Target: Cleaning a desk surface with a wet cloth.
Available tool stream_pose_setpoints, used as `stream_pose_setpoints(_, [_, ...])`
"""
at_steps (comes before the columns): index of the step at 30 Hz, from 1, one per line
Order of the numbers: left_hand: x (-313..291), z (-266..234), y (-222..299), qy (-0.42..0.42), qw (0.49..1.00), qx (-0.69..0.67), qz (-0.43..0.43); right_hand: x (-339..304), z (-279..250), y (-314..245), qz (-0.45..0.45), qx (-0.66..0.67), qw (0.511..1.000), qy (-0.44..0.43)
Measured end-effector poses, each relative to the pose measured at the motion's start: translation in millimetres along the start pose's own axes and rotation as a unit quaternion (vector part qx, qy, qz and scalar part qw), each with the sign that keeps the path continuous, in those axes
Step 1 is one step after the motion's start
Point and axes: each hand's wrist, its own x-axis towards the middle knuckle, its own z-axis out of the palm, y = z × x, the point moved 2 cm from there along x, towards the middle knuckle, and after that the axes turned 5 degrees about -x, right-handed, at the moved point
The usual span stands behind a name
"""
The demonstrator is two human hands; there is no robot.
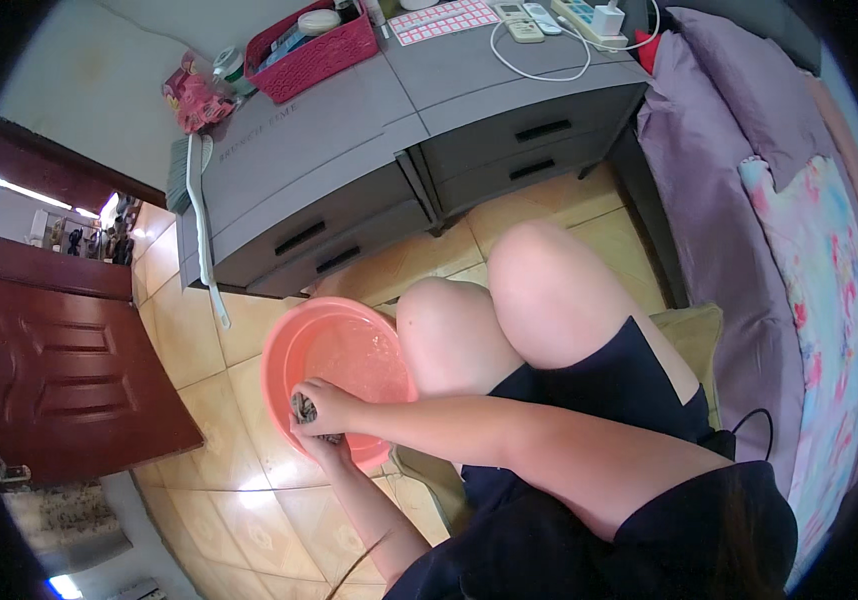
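Observation:
A pink plastic basin (279, 350) stands on the tiled floor to the left of my knees, with what looks like clear water in it. Over its near left side both my hands are closed around a bunched, grey-brown patterned cloth (304, 406). My right hand (335, 404) wraps it from above, the forearm reaching across from the right. Just below, my left hand (319, 445) grips the same cloth from the near side. Only small parts of the cloth show between the fingers; the rest is hidden in my hands.
A grey low cabinet (349, 150) with drawers runs along the far side, carrying a magenta basket (314, 62), remotes (519, 22) and a white cable. A brush (204, 230) leans at its left end. A brown door (69, 370) stands left, a bed with purple bedding (694, 160) right.

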Motion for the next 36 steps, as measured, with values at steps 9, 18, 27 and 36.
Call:
stream_pose_setpoints(9, [17.4,7.2,-3.0,-0.092,0.995,0.048,-0.008,0.6,-8.6,-10.2,-0.016,0.051,0.997,0.051])
stream_pose_setpoints(18, [16.0,4.1,-11.6,-0.104,0.987,0.122,-0.001,-3.6,-8.4,-10.2,-0.06,-0.05,0.997,0.018])
stream_pose_setpoints(27, [17.8,-9.3,-7.8,-0.113,0.975,0.193,0.01,-1.7,-6.4,-9.0,-0.087,-0.047,0.994,0.042])
stream_pose_setpoints(36, [-25.8,7.4,17.8,-0.173,0.972,-0.024,-0.158,10.6,-15.4,-7.8,0.063,-0.008,0.996,-0.057])
